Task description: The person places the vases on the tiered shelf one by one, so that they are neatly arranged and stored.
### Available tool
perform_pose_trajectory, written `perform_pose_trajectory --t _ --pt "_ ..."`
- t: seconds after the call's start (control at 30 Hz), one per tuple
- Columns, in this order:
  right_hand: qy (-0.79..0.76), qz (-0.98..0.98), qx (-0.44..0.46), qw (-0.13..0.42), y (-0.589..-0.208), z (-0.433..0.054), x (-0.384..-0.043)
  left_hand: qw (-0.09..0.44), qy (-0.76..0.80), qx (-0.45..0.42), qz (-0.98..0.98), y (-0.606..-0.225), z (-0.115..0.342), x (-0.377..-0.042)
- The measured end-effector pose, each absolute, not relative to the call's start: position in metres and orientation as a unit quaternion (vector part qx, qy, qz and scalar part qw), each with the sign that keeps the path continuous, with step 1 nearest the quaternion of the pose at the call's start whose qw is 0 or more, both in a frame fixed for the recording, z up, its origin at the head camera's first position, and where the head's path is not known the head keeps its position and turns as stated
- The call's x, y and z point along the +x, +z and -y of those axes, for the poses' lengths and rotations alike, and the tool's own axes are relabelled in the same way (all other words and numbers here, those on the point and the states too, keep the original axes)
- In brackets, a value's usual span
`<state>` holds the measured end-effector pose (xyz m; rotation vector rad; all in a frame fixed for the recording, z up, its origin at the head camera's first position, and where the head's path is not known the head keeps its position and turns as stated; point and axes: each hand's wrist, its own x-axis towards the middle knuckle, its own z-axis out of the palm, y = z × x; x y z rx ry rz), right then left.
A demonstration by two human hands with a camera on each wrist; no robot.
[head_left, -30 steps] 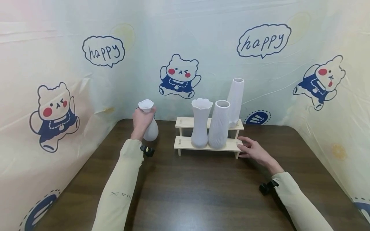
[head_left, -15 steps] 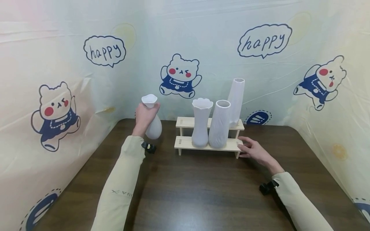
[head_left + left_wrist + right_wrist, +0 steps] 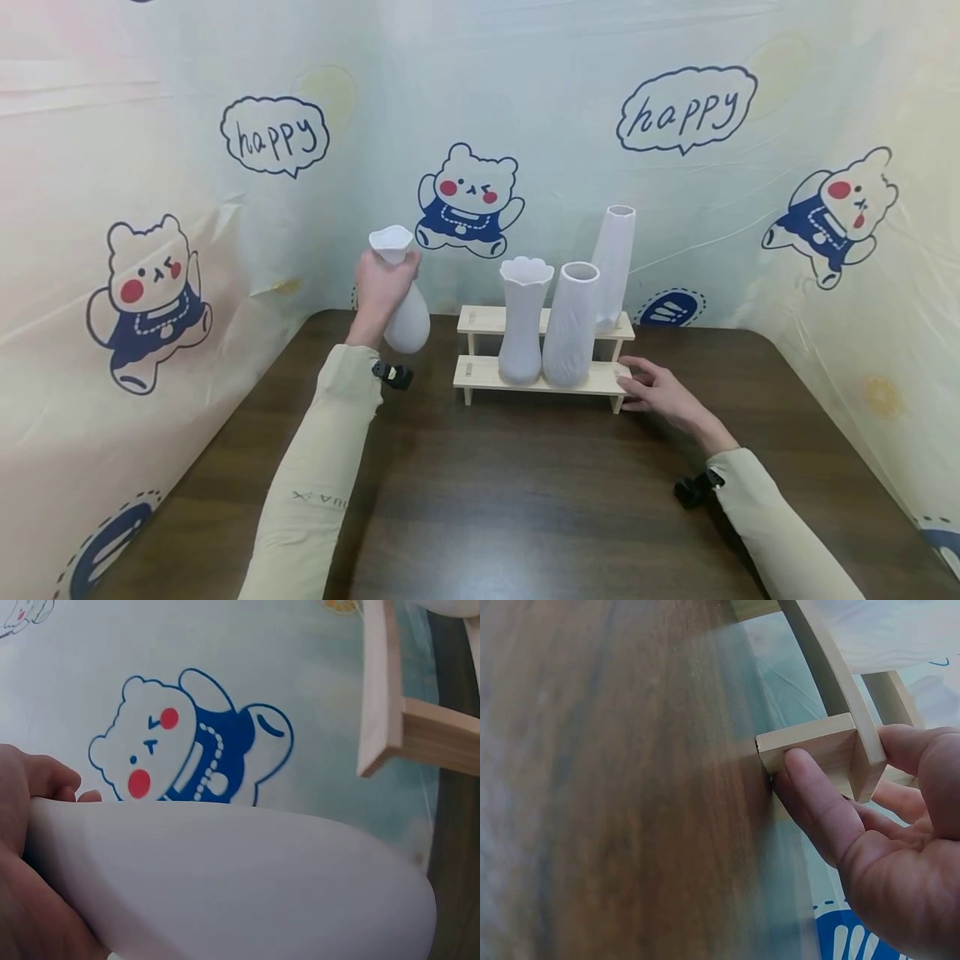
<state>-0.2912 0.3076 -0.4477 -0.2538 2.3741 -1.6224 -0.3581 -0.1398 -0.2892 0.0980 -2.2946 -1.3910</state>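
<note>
My left hand [image 3: 382, 287] grips a white vase [image 3: 408, 321] round its narrow neck, under a wavy flared rim. The vase hangs tilted above the table, left of a two-tier wooden stand [image 3: 480, 372]. In the left wrist view the vase's rounded body [image 3: 247, 877] covers the lower part. My right hand [image 3: 663, 394] holds the right end of the stand's lower shelf. One finger touches the end leg [image 3: 817, 750] in the right wrist view. On the lower shelf stand a scalloped vase [image 3: 521, 325] and a textured vase [image 3: 568, 333]. A taller vase [image 3: 613, 258] stands on the upper shelf.
A dark wooden table [image 3: 480, 483] lies under everything. A pale curtain [image 3: 360, 125] printed with bears and "happy" bubbles encloses the back and sides. The left part of the lower shelf is bare, as is the left part of the upper one.
My left hand has lifted the vase and shifted it slightly right, and its base tilts further right. The right hand stays at the stand, and the stand and its vases stay put.
</note>
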Motion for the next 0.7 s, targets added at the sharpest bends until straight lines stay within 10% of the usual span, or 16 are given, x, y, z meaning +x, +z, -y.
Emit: perform_pose_trajectory --t 0.7 --pt "-0.554 -0.818 -0.088 0.122 -0.448 -0.305 -0.290 0.221 -0.539 -0.007 0.813 -0.254 0.098 -0.362"
